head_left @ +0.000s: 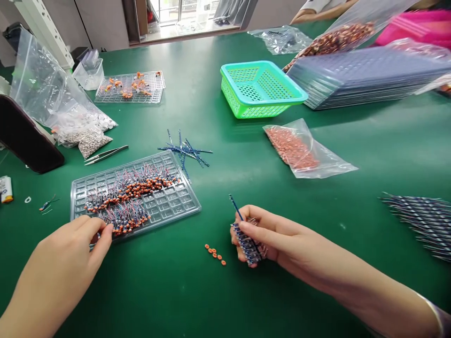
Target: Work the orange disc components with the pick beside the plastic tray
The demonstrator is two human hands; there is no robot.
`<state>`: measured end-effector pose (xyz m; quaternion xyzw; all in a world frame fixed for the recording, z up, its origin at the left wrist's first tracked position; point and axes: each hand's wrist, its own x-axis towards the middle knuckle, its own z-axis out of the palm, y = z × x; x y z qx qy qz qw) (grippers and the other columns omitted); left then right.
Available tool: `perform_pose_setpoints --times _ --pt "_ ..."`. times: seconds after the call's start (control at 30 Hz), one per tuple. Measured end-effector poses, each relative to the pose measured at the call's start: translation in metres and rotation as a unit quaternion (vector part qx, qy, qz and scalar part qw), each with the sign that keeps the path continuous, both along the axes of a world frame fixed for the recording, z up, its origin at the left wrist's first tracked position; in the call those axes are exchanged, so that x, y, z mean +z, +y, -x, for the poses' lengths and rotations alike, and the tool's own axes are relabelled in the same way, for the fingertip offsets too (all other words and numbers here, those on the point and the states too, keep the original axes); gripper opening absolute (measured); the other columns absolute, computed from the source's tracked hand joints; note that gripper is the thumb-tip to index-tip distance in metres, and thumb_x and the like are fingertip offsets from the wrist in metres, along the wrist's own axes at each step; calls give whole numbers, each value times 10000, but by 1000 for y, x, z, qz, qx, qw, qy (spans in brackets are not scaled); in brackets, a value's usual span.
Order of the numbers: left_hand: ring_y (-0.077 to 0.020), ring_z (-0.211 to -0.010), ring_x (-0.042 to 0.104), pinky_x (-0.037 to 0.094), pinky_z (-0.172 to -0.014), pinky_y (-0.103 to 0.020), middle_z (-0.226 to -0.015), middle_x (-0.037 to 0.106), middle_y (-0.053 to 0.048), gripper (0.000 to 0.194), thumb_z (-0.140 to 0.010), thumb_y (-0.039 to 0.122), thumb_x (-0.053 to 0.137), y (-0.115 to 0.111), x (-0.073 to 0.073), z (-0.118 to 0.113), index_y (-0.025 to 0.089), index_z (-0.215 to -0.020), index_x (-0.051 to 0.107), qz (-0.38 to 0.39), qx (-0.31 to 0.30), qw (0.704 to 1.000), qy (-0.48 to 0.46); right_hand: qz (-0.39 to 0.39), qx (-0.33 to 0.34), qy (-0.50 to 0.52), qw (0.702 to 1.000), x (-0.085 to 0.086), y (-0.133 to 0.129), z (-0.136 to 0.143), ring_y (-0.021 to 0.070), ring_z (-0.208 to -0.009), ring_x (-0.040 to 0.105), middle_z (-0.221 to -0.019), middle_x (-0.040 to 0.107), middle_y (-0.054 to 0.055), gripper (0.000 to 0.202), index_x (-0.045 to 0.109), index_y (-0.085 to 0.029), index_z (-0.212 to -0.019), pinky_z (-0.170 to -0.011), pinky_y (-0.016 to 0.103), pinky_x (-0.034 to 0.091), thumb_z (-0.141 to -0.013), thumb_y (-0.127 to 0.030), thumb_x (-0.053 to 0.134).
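Beyond the green table, window; grey curtain

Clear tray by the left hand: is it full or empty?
Partly filled. Orange-tipped pieces cover much of the tray, while bare compartments show toward its right end.

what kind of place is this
Probably a small-parts assembly workbench: a clear tray holds rows of tiny wired parts with orange ends, tweezers lie behind it, and a plastic bag of small orange pieces rests on the green tabletop.
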<state>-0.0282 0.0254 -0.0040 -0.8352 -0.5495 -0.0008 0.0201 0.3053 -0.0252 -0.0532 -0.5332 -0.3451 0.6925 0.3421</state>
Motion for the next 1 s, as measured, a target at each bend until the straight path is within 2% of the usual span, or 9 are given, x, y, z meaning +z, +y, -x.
perform_pose_setpoints --times 0.1,0.17,0.33,0.4,0.5,1.0 --pt "-143 -617 563 346 -546 -264 -727 613 29 300 -930 427 409 0 2 -2 251 -770 592 -13 16 1000 -5 -52 52 -92 993 2 -1 3 148 -598 543 -664 552 -25 408 535 -209 -798 -582 288 474 -843 -608 611" --pt "-136 -595 549 348 -550 -263 -708 604 33 306 -936 430 410 -1 4 -6 248 -767 591 -10 22 1000 -3 -89 80 -170 978 5 -3 7 146 -580 502 -632 519 -28 380 529 -210 -765 -553 275 447 -886 -569 555" --pt "-131 -632 565 351 -580 -261 -738 608 37 281 -941 430 435 -5 5 -9 244 -798 590 -26 10 999 -19 -214 145 -332 907 9 -10 13 128 -531 378 -590 427 -43 286 446 -223 -670 -469 244 341 -938 -324 465" --pt "-132 -636 563 347 -579 -266 -737 607 37 278 -943 421 436 -6 3 -8 245 -799 596 -32 -2 999 -17 -249 166 -349 888 9 -12 14 124 -524 369 -587 426 -45 275 417 -224 -658 -463 243 331 -929 -248 458" --pt "-129 -619 543 340 -577 -277 -705 589 37 290 -950 416 426 -6 1 -8 245 -792 598 -37 -16 999 -13 -269 185 -353 877 7 -13 15 123 -522 381 -592 439 -43 254 413 -226 -668 -466 242 338 -917 -192 449" --pt "-110 -644 562 326 -585 -279 -720 594 52 245 -955 368 446 -9 -2 -4 246 -825 613 -70 -46 996 -2 -276 204 -383 858 2 -14 20 134 -539 412 -618 449 -41 230 406 -235 -689 -496 234 352 -914 -187 415"
